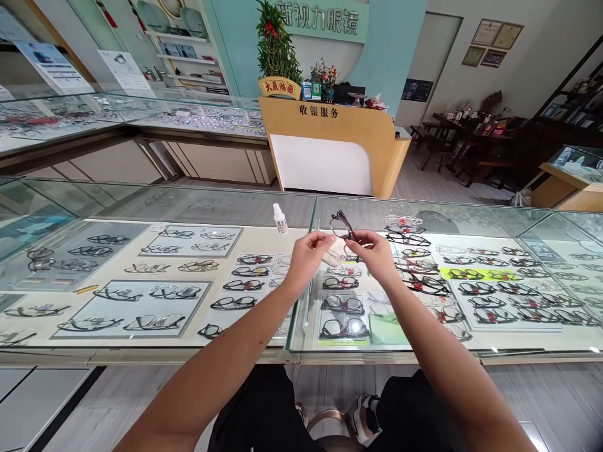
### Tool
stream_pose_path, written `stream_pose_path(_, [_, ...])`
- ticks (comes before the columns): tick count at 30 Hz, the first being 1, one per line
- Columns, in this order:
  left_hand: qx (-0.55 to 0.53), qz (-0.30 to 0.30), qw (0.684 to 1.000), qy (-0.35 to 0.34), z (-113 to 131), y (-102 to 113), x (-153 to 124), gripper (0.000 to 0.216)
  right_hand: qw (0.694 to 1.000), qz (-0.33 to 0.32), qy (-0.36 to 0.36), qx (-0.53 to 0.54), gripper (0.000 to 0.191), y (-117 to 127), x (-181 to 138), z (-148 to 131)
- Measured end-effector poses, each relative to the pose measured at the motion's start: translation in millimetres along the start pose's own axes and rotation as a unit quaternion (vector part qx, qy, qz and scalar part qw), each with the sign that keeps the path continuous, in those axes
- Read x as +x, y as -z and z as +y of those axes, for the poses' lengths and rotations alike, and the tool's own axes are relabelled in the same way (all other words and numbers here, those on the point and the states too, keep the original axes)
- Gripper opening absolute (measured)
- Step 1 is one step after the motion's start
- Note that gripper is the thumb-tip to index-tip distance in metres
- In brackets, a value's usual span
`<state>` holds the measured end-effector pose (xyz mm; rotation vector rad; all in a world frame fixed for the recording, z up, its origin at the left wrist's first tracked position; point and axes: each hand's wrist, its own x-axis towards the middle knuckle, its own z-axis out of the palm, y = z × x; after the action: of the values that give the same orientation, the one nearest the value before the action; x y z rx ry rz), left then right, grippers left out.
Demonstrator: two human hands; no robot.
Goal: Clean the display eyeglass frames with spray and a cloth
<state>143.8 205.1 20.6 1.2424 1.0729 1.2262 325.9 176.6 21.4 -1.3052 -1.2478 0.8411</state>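
Note:
Above the glass counter, my right hand (374,253) is closed on a pair of dark-framed eyeglasses (347,225), which is tilted with one part pointing up. My left hand (308,251) pinches a whitish cloth (334,252) and holds it against the near side of the glasses. Part of the frame is hidden behind the cloth and my fingers. A small white bottle (279,219) with a printed label stands upright on the counter, left of and beyond my left hand.
Under the glass top (301,358) lie many eyeglasses in rows, some on grey trays (136,307). A wooden cashier desk (330,119) with a potted plant (277,47) stands beyond the counter. Another display case (188,119) runs along the left. My legs are below the front edge.

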Motion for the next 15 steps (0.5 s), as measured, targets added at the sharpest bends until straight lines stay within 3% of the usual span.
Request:
stream_pose_path(3, [-0.01,-0.042,0.999,0.007,-0.5,-9.7,-9.4,0.04,0.994,0.063,0.063,-0.057,0.032,-7.3,-5.6,0.0])
stream_pose_path(6, [-0.023,-0.03,0.999,0.016,-0.7,-17.1,-14.0,0.041,0.983,0.089,0.122,-0.103,0.025,-17.5,-13.7,-0.6])
stream_pose_path(12, [-0.028,0.014,0.999,0.006,0.3,-17.4,-9.6,0.04,0.974,0.063,0.179,-0.124,0.026,-25.2,-20.2,-2.2])
stream_pose_path(15, [0.008,0.029,0.999,-0.04,5.1,-8.2,-0.9,0.041,0.982,0.072,0.152,-0.086,0.026,-17.7,-12.5,2.7])
